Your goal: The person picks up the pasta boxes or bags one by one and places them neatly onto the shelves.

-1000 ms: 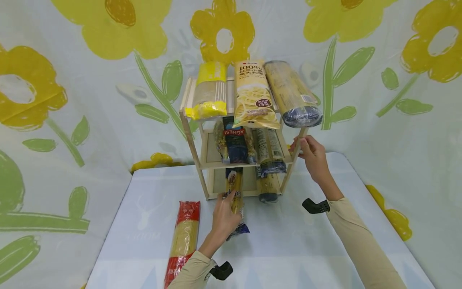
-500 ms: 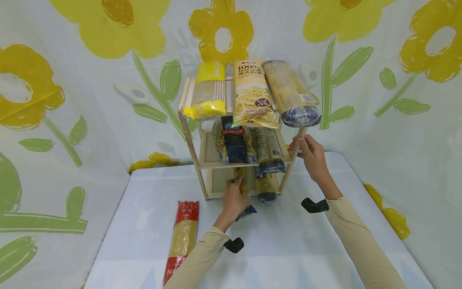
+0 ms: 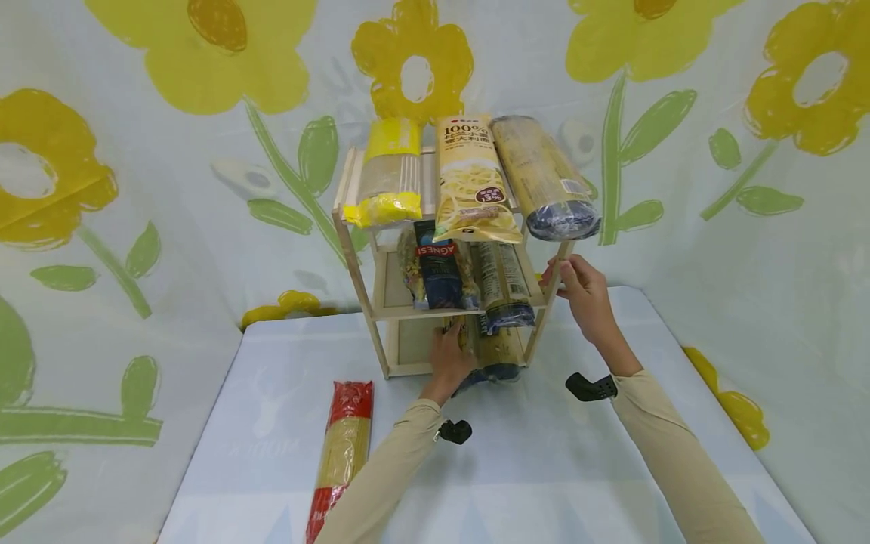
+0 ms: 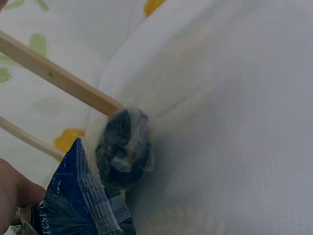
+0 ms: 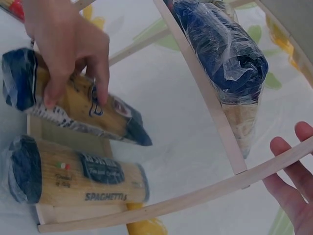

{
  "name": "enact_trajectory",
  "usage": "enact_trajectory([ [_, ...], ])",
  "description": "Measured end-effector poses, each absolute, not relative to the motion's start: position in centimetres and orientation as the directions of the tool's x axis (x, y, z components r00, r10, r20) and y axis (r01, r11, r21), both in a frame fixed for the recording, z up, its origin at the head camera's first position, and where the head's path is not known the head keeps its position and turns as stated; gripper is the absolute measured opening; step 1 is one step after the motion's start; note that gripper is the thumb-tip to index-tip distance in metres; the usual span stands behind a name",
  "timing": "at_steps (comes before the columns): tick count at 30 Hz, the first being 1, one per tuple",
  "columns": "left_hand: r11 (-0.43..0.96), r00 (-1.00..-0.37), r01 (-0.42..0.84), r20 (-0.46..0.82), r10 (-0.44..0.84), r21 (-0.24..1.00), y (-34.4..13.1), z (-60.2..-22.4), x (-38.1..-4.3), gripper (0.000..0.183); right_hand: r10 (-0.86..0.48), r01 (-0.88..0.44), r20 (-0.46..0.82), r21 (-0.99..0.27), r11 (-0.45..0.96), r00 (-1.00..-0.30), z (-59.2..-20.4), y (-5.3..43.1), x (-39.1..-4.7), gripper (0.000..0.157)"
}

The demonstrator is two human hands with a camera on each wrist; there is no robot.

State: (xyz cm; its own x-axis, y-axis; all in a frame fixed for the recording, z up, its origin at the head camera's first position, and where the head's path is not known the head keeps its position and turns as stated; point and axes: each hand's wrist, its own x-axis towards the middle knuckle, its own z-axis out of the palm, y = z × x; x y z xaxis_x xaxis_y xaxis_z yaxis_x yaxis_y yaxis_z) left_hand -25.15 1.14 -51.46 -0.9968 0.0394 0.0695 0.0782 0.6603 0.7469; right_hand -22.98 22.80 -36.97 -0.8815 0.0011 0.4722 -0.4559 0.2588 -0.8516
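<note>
My left hand [image 3: 451,360] grips a pasta pack [image 5: 80,113] with blue ends and a clear window, at the bottom level of a small wooden rack [image 3: 408,312]. Fingers and thumb press on the pack's sides in the right wrist view. Its blue end wrapper [image 4: 73,200] points out toward the front. Just right of it lies a spaghetti pack [image 5: 95,176] with a dark blue end, close beside the held one. My right hand [image 3: 587,296] holds the rack's right front post [image 5: 195,195], fingers behind it and thumb in front.
On the middle shelf lie an Agnesi pasta bag [image 3: 438,266] and a blue-ended spaghetti pack [image 3: 501,281]. The top carries a yellow pack [image 3: 390,172], a cream noodle bag [image 3: 474,170] and a large pasta bundle [image 3: 544,175]. A red-ended pasta pack [image 3: 345,446] lies on the table at left.
My left hand has moved forward and right, bringing the pasta pack deeper into the bottom shelf, next to the spaghetti pack. The right hand stays on the post.
</note>
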Motion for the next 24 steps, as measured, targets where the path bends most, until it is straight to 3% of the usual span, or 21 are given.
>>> enact_trajectory([
  [11, 0.784, -0.986, 0.118, 0.168, 0.017, 0.609, 1.8, -53.7, -27.0, 0.057, -0.012, -0.476, 0.488, -0.845, 0.244, -0.873, -37.1, 22.9, -22.9, 0.026],
  [24, 0.812, -0.993, 0.119, 0.074, 0.094, 0.572, 1.5, -53.3, -27.1, 0.055, -0.014, -0.46, 0.471, -0.855, 0.242, -0.882, -37.9, 23.2, -23.7, 0.027],
])
